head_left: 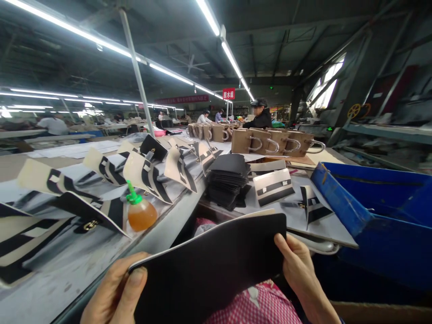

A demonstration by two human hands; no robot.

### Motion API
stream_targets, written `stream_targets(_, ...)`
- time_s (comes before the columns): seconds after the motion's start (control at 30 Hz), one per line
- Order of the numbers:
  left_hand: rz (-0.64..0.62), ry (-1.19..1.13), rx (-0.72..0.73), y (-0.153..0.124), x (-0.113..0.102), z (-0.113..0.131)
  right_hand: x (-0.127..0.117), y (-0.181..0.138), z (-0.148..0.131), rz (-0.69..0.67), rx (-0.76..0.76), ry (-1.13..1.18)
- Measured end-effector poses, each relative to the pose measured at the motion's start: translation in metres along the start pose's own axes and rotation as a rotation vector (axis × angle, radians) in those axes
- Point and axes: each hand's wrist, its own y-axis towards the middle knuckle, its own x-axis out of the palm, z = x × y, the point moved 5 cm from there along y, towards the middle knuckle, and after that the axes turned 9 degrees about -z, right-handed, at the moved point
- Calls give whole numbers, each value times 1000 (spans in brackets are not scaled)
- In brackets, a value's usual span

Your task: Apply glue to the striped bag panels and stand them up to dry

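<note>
A black panel (209, 265) with a pale edge is stretched between my two hands, above a red checkered cloth (256, 303). My left hand (116, 285) pinches its left end, thumb on the black face. At the right end, my right hand (299, 261) grips the edge between thumb and fingers. Beyond the panel stands a stack of black pieces (227, 180). Beside that stack lies a cream panel with black stripes (274, 188). On the left table, several curved cream-and-black pieces (145, 175) surround a squeeze bottle (141, 213) with amber liquid and a green nozzle.
To my right is a blue bin (388, 234). Brown bag bodies with wrapped handles (270, 143) line the far part of the table. A co-worker in dark clothing (261, 118) is behind them. A grey table edge (175, 225) runs along my left.
</note>
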Motion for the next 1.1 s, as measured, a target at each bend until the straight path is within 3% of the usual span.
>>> stream_targets(0.07, -91, -74, -85, 9, 3, 5, -7, 1, -13, 35, -12, -36)
stream_targets(0.2, -537, -39, -210, 25, 24, 13, -18, -3, -48, 95, -58, -300)
stream_targets(0.33, -804, 176, -130, 23, 53, 21, -4, -7, -80, -4, -189, -649)
stream_targets(0.43, -822, 272, -26, 17, 78, 29, 9, -9, -93, -38, -301, -804)
stream_targets(0.67, -657, 254, 123, 19, 114, 49, 23, -8, -98, -6, -475, -921)
stream_targets(0.77, -629, 185, 191, 21, 116, 50, 29, -2, -95, -43, -430, -854)
stream_targets(0.97, -685, 141, 321, 19, 105, 56, 41, 2, -103, 16, -398, -564)
stream_targets(1.1, -724, 87, 329, 13, 98, 64, 45, -1, -101, 66, -281, -354)
